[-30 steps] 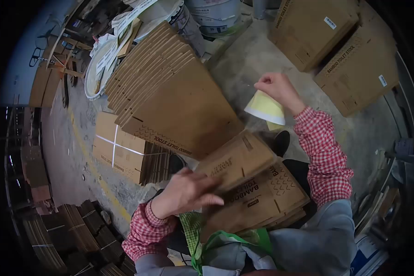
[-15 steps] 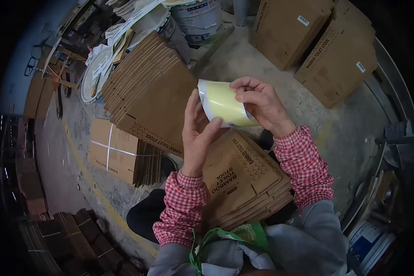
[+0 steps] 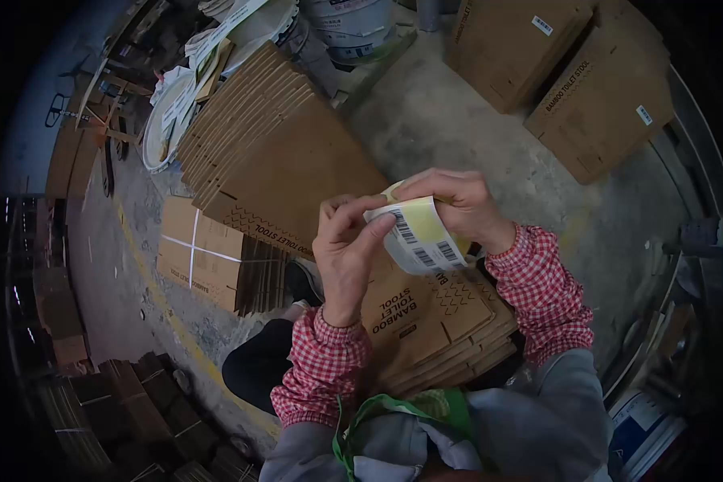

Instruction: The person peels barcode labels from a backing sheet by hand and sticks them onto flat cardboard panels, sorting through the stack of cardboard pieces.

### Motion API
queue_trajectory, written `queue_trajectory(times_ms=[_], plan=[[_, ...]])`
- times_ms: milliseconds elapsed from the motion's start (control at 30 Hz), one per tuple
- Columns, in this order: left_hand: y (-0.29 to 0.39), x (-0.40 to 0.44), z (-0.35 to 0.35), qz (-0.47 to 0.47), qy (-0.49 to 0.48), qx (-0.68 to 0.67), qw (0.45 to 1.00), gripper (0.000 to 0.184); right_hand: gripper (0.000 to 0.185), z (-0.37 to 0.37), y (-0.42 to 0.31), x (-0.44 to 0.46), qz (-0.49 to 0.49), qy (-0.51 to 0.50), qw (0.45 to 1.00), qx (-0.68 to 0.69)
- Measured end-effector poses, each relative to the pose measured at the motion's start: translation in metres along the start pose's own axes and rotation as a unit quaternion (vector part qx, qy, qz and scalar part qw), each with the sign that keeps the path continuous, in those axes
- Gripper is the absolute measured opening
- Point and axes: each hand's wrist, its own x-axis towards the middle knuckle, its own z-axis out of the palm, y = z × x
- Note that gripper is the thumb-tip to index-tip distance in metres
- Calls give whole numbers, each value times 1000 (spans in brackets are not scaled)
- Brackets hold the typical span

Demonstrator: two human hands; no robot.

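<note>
In the head view, a curled strip of barcode labels with a yellow backing is held up between both hands. My left hand pinches its upper left edge between thumb and fingers. Closed on the top and right side of the strip is my right hand, with some of its fingers hidden behind it. White label faces with black barcodes point towards me, and a bit of yellow shows at the right. Below the hands lies a stack of flat cardboard cartons printed "BAMBOO TOILET STOOL".
A fanned stack of flat cartons leans beyond my left hand. A strapped carton bundle stands at the left. Two carton stacks with barcode labels, one of them a leaning stack, are at upper right. Buckets stand at the back.
The strip has been turned and lowered, so its barcode side faces me instead of the plain yellow side. Both hands have come closer together along its top edge.
</note>
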Motion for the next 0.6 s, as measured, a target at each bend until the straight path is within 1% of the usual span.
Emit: queue_trajectory(times_ms=[33,67,100,133,167,200,233,267,333,367,433,467,500,567,600], plan=[[2,1,1,117,17,142,983,17,16,1,0,-1,3,5,1000,-6],[6,2,4,230,33,278,932,16,15,1,-1,-1,7,9,1000,-13],[13,-1,7,180,15,224,958,14,13,3,-5,0,-12,13,1000,-24],[12,-1,5,178,15,224,958,14,13,3,-4,-1,-10,12,1000,-23],[11,1,0,114,-35,158,980,14,13,4,-3,-2,-24,10,999,-44],[11,3,-4,48,-85,91,991,15,12,4,-2,-3,-38,8,997,-64],[15,4,-6,40,-106,93,989,11,12,4,-1,-3,-51,-2,995,-84],[17,4,-9,37,-105,93,989,11,12,4,-2,-4,-48,-1,995,-82],[19,4,-12,55,-132,163,976,10,14,3,-2,-7,-35,-41,994,-94],[17,3,-11,52,-133,163,976,10,14,4,-4,-7,-32,-40,994,-93],[14,2,-9,70,-116,46,990,13,15,7,-8,-4,-48,-22,994,-92],[12,2,-11,65,-110,58,990,14,20,6,-8,-3,-63,-17,993,-95],[13,2,-11,64,-111,58,990,14,20,7,-9,-3,-62,-16,993,-95],[16,2,-14,51,-91,202,974,12,17,9,-11,-4,-67,-4,988,-141],[15,4,-17,50,-90,202,974,12,17,12,-7,-7,-64,5,990,-128]])
